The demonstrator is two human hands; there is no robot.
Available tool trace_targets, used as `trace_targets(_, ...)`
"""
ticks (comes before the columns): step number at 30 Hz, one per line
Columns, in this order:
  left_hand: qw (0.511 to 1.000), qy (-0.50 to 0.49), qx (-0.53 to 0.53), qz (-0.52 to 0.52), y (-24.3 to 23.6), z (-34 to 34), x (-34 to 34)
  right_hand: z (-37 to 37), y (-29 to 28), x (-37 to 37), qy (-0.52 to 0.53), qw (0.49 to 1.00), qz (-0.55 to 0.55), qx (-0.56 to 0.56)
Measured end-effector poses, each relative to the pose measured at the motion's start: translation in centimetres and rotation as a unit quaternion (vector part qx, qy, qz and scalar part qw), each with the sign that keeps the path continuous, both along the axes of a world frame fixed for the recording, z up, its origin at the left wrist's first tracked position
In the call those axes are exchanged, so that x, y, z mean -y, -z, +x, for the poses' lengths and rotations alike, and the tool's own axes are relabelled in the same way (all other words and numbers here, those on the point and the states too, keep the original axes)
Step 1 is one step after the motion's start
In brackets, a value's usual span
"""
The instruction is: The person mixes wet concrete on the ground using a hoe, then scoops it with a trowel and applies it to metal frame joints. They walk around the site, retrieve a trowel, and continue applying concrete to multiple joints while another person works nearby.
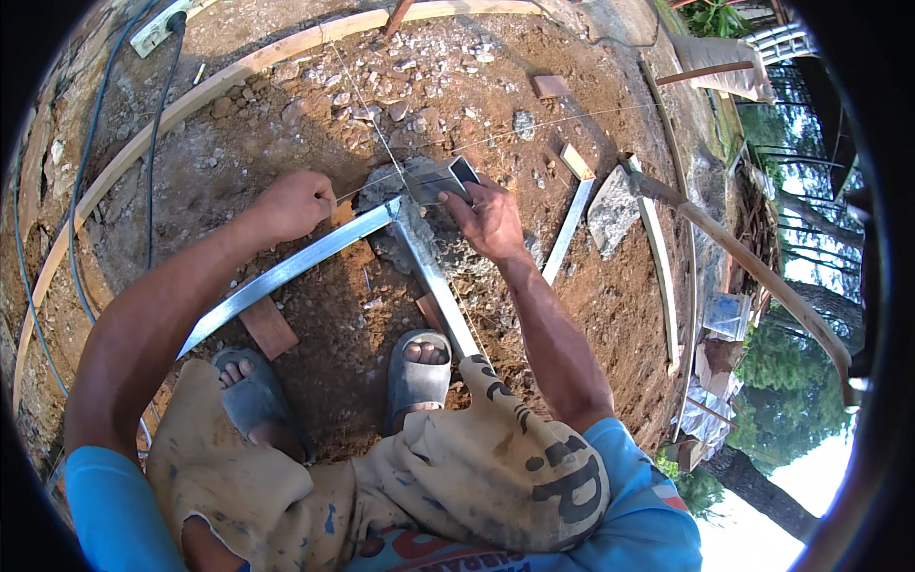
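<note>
My left hand point(297, 204) is closed, its thumb and finger pinched on a thin string point(374, 180) that runs right toward a crossing of strings. My right hand point(488, 221) is closed around the near side of a grey rectangular metal tube point(463, 173), whose dark open end shows. Between the hands, a shiny metal bar point(295, 272) and a second metal bar point(434, 286) meet at a corner. Grey concrete point(383, 181) lies on the ground around that corner. The fingertips of my left hand are partly hidden.
A long wooden board point(205, 95) curves along the left and far side. Brick pieces point(269, 327) lie by my feet. Another metal bar point(569, 229), a concrete lump point(613, 212) and a wooden pole point(753, 262) are to the right. Cables point(152, 153) run down the left.
</note>
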State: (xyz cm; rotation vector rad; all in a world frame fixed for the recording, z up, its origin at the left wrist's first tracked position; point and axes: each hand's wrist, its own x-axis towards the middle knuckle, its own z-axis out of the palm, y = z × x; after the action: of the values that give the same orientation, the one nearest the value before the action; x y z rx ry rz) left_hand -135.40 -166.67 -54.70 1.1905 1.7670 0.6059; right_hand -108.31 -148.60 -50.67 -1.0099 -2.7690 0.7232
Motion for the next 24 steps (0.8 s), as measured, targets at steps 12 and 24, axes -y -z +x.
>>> trace_targets(12, 0.999, -0.029, -0.027, 0.006, -0.6, 0.2, 0.4, -3.0, -1.1, -2.3, -0.08, 0.994, -0.031, 0.074)
trace_targets(24, 0.999, -0.034, -0.035, 0.006, -0.7, 0.2, 0.2, 1.9, -3.7, -1.0, 0.079, 0.996, 0.013, -0.048)
